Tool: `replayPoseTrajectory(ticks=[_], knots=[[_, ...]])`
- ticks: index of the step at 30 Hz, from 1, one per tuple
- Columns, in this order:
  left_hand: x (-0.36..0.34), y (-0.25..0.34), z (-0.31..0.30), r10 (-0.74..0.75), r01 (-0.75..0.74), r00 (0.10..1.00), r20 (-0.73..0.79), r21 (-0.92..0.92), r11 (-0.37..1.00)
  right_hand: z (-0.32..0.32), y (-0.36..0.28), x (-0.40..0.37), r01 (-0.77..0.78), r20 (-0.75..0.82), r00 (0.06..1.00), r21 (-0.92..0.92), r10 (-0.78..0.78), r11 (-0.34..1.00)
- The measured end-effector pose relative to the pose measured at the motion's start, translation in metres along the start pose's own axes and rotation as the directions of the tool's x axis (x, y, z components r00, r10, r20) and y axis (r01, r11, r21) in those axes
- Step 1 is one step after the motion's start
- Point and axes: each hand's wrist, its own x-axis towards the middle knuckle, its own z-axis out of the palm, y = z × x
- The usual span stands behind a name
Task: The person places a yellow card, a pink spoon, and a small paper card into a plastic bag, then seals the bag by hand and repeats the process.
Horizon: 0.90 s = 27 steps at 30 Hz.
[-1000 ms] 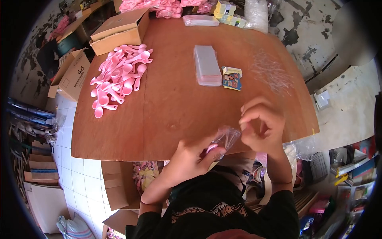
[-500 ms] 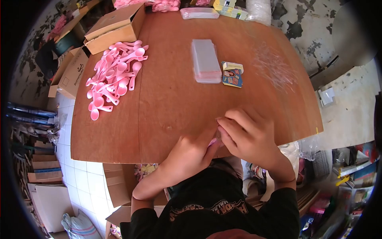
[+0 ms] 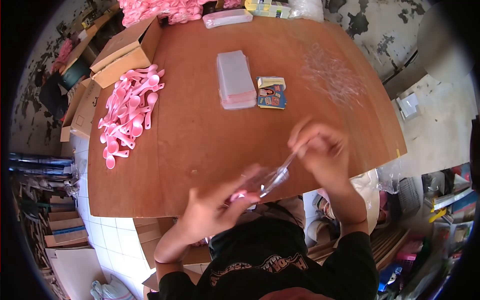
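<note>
Near the table's front edge my left hand (image 3: 215,206) is closed around a clear plastic bag (image 3: 272,181) with something pink (image 3: 239,195) in it, probably a spoon; the fingers hide most of it. Farther right, my right hand (image 3: 322,147), blurred, pinches a thin clear plastic strip (image 3: 289,161) stretched from the bag's end. Pink plastic spoons (image 3: 131,107) lie heaped at the table's left. A stack of clear bags (image 3: 236,77) sits mid-table, beside small printed cards (image 3: 272,95). Loose clear strips (image 3: 332,75) form a tangle at the right.
A cardboard box (image 3: 127,50) stands behind the spoons on the wooden table (image 3: 190,140). Along the far edge are bagged pink spoons (image 3: 160,11), a packet of clear bags (image 3: 227,18) and a clear plastic roll (image 3: 306,9). Another person (image 3: 52,97) is at the far left.
My hands, close together before, have moved apart: the left toward the left and down, the right slightly up and right. The clear strip now stretches between them. The view has shifted a little.
</note>
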Motion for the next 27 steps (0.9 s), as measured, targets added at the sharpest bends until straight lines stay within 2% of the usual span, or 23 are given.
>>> replayPoseTrajectory(ticks=[2,4,5,6,7,8,9,10,11,12,13,14,15,16,18,19,21,22,23,24,26,27], knots=[[-0.007,-0.01,-0.002,-0.121,0.061,0.979,-0.164,-0.328,0.943,-0.036,0.003,0.016,-0.124,0.016,0.992,0.072,0.123,0.99],[-0.005,-0.011,-0.015,-0.134,0.056,0.969,-0.209,-0.342,0.938,-0.066,0.011,0.041,-0.079,-0.186,0.978,0.063,0.09,0.995],[-0.003,-0.012,-0.022,-0.127,0.042,0.959,-0.252,-0.317,0.947,-0.082,0.02,0.056,0.001,-0.341,0.937,-0.222,-0.079,0.975],[-0.001,-0.014,-0.028,-0.12,0.029,0.948,-0.294,-0.294,0.955,-0.097,0.03,0.069,0.027,-0.433,0.858,-0.498,-0.275,0.867],[0.0,-0.015,-0.032,-0.167,0.009,0.938,-0.304,-0.459,0.888,-0.111,0.036,0.078,0.027,-0.436,0.856,-0.5,-0.278,0.865],[0.001,-0.018,-0.038,-0.164,0.007,0.939,-0.301,-0.461,0.887,-0.124,0.04,0.086,0.172,-0.173,0.812,-0.842,-0.557,0.512],[0.003,-0.021,-0.044,-0.16,0.017,0.934,-0.319,-0.407,0.913,-0.135,0.044,0.089,0.27,0.186,0.72,-0.963,-0.669,0.023],[0.006,-0.024,-0.049,-0.156,0.03,0.929,-0.336,-0.352,0.936,-0.142,0.05,0.087,0.268,0.187,0.72,-0.963,-0.668,0.019],[0.011,-0.025,-0.051,-0.139,0.006,0.919,-0.368,-0.339,0.941,-0.148,0.056,0.086,0.274,0.289,0.856,-0.957,-0.43,-0.097],[0.016,-0.027,-0.052,-0.138,0.004,0.919,-0.368,-0.341,0.94,-0.152,0.061,0.086,0.308,0.341,0.928,-0.929,-0.152,-0.204],[0.02,-0.029,-0.054,-0.158,-0.002,0.92,-0.36,-0.407,0.913,-0.157,0.065,0.085,0.308,0.342,0.928,-0.929,-0.151,-0.206],[0.024,-0.031,-0.056,-0.179,-0.007,0.92,-0.349,-0.472,0.882,-0.161,0.069,0.083,0.338,0.343,0.939,-0.926,-0.004,-0.171],[0.027,-0.04,-0.061,-0.128,-0.013,0.924,-0.36,-0.363,0.932,-0.16,0.069,0.081,0.36,0.341,0.929,-0.924,0.143,-0.132],[0.031,-0.045,-0.063,-0.129,-0.012,0.925,-0.357,-0.365,0.931,-0.161,0.066,0.078,0.356,0.337,0.93,-0.925,0.144,-0.133],[0.039,-0.053,-0.063,-0.111,-0.03,0.943,-0.313,-0.412,0.911,-0.16,0.056,0.075,0.32,0.314,0.946,-0.945,0.08,-0.071],[0.042,-0.057,-0.063,-0.163,0.017,0.949,-0.271,-0.47,0.882,-0.156,0.052,0.076,0.317,0.311,0.947,-0.946,0.082,-0.072],[0.051,-0.061,-0.057,-0.175,0.016,0.95,-0.259,-0.518,0.855,-0.142,0.045,0.076,0.154,0.147,0.976,-0.988,-0.159,0.03],[0.055,-0.064,-0.055,-0.185,0.011,0.95,-0.252,-0.562,0.827,-0.129,0.041,0.075,0.15,0.144,0.978,-0.988,-0.152,0.032],[0.057,-0.069,-0.055,-0.12,-0.019,0.959,-0.257,-0.479,0.877,-0.111,0.035,0.073,0.147,0.108,0.975,-0.969,-0.194,0.198],[0.06,-0.073,-0.053,-0.126,-0.014,0.958,-0.257,-0.48,0.877,-0.095,0.031,0.072,0.149,0.067,0.971,-0.921,-0.231,0.359],[0.065,-0.079,-0.049,-0.171,0.019,0.965,-0.2,-0.596,0.803,-0.071,0.026,0.074,0.204,0.123,0.968,-0.892,-0.217,0.404],[0.067,-0.08,-0.048,-0.172,0.011,0.961,-0.217,-0.592,0.806,-0.064,0.025,0.075,0.255,0.177,0.962,-0.859,-0.209,0.444]])
